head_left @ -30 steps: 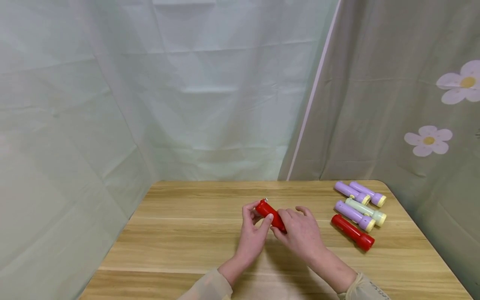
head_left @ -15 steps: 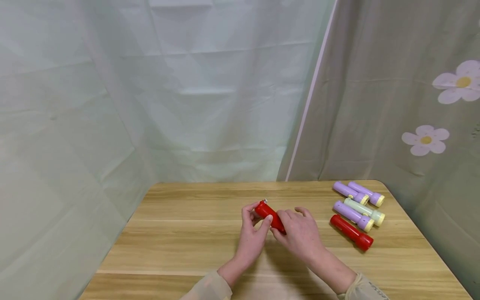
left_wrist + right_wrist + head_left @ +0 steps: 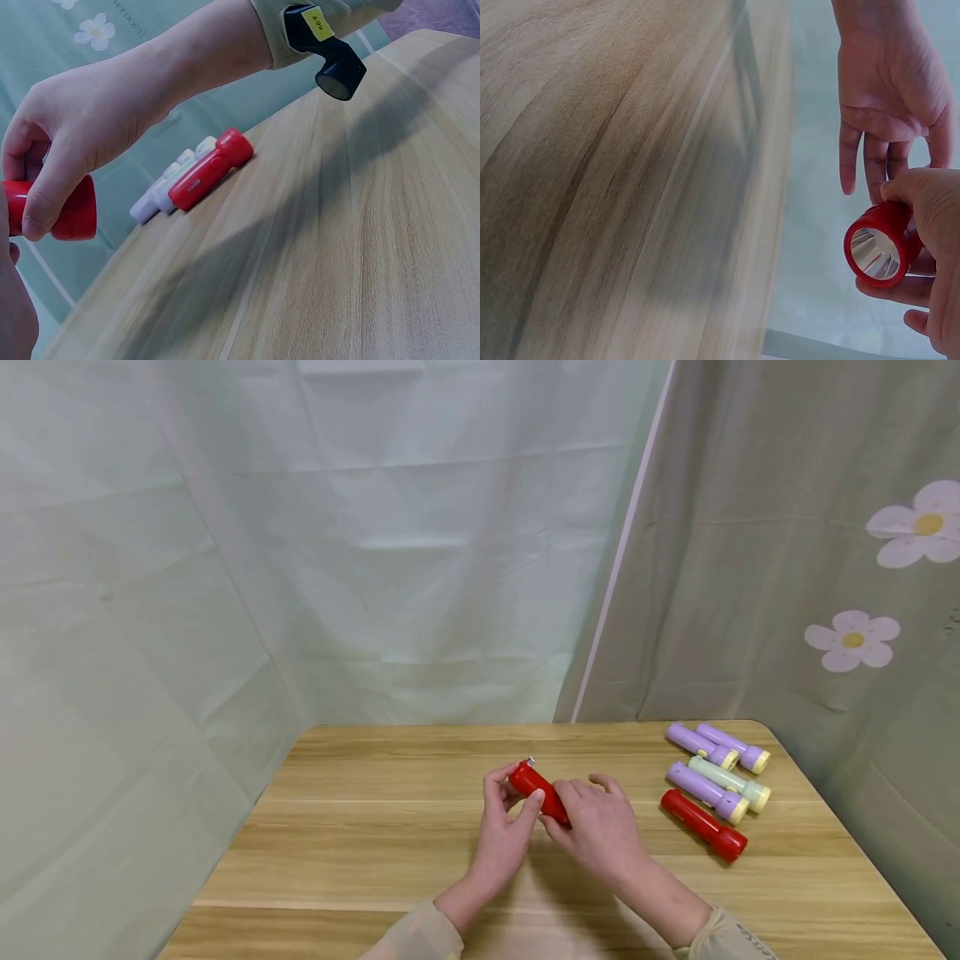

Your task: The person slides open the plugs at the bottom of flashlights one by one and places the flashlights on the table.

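Observation:
A red flashlight [image 3: 536,783] is held between both hands above the middle of the table. In the head view, my left hand [image 3: 502,839] pinches its tail end between thumb and fingers, and a small shiny metal piece [image 3: 531,761] sticks out there. My right hand [image 3: 600,827] grips the lamp end, mostly covering it from above. The flashlight's reflector [image 3: 876,254] faces the camera in the right wrist view, with thumb and fingers around the head. In the left wrist view the red head [image 3: 76,211] shows in the right hand's grip.
A second red flashlight [image 3: 703,825] lies at the right of the wooden table [image 3: 337,843]. Behind it rest a pale green flashlight [image 3: 730,782] and several purple flashlights [image 3: 707,792] with yellow ends. Curtains [image 3: 450,568] hang along the table's back and sides.
Both hands keep their hold on the red flashlight, almost still. The head view shifted very slightly; the flashlights on the table have not moved.

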Demonstrator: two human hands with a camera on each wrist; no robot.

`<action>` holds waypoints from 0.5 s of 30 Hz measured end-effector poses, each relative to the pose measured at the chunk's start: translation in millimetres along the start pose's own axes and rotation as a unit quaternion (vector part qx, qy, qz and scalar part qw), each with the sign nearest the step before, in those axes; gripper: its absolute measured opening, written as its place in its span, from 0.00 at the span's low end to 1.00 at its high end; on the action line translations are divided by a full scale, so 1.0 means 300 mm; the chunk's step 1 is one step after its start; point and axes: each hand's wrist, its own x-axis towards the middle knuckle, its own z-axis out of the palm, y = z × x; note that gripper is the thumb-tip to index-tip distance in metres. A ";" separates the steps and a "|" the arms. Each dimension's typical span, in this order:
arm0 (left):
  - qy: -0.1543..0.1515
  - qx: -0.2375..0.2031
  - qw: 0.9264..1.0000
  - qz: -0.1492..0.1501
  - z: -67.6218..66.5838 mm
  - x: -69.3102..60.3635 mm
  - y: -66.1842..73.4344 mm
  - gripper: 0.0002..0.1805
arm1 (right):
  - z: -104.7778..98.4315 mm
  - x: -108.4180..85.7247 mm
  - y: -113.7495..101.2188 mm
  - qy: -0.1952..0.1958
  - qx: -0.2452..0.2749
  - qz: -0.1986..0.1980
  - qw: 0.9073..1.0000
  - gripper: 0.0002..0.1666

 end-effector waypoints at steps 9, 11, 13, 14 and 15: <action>-0.007 0.004 1.000 -0.005 -0.004 -0.003 0.007 0.29 | 0.001 0.003 -0.003 0.000 0.004 0.001 1.000 0.21; -0.006 0.004 1.000 -0.005 -0.003 -0.003 0.008 0.29 | 0.002 0.002 -0.002 0.000 0.004 0.000 1.000 0.21; -0.006 0.003 1.000 -0.006 -0.002 -0.003 0.009 0.29 | 0.002 0.002 -0.002 -0.002 0.003 0.001 1.000 0.21; -0.006 0.003 1.000 -0.006 -0.002 -0.003 0.009 0.29 | 0.002 0.001 -0.003 -0.002 0.003 0.001 1.000 0.21; -0.006 0.003 1.000 -0.005 -0.001 -0.003 0.009 0.29 | 0.002 0.001 -0.003 -0.003 0.003 0.001 1.000 0.21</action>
